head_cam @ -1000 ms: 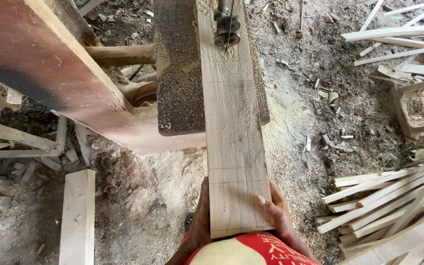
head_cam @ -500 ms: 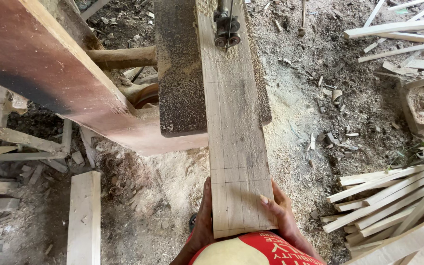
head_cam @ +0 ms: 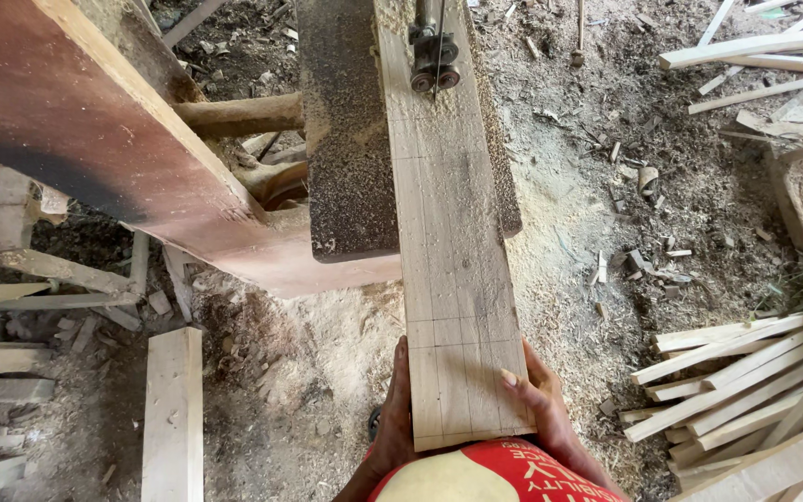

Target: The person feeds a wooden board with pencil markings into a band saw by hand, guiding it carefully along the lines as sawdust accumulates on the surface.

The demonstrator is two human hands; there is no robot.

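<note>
From where I sit, I see both hands clamped on the near end of a long pale wooden plank [head_cam: 453, 270] that is ruled with pencil lines running its length and across it. My left hand [head_cam: 392, 418] lies flat along the plank's left edge, fingers pressed together and pointing away from me, the palm against the side of the wood. My right hand [head_cam: 541, 409] grips the right edge, the thumb [head_cam: 513, 379] laid on the top face and the other fingers wrapped under, so I cannot tell how they sit beneath. Straight ahead of the fingertips the plank runs over a dark, sawdust-coated saw table [head_cam: 350, 139], and at its far end it meets the thin bandsaw blade and its guide block [head_cam: 434, 51]. Off to the left of my left fingers a broad reddish-brown board [head_cam: 113, 149] slants across the view, with a round wooden pole [head_cam: 234, 113] behind it. Lower left of that hand a short pale board [head_cam: 171, 418] lies on the sawdust-covered ground [head_cam: 318, 363]. To the right of my right fingers a heap of thin cut wooden strips [head_cam: 755, 372] fans out, and more strips [head_cam: 764, 56] lie farther away beyond them. Just below both hands a red and cream garment [head_cam: 485, 474] fills the bottom edge.
</note>
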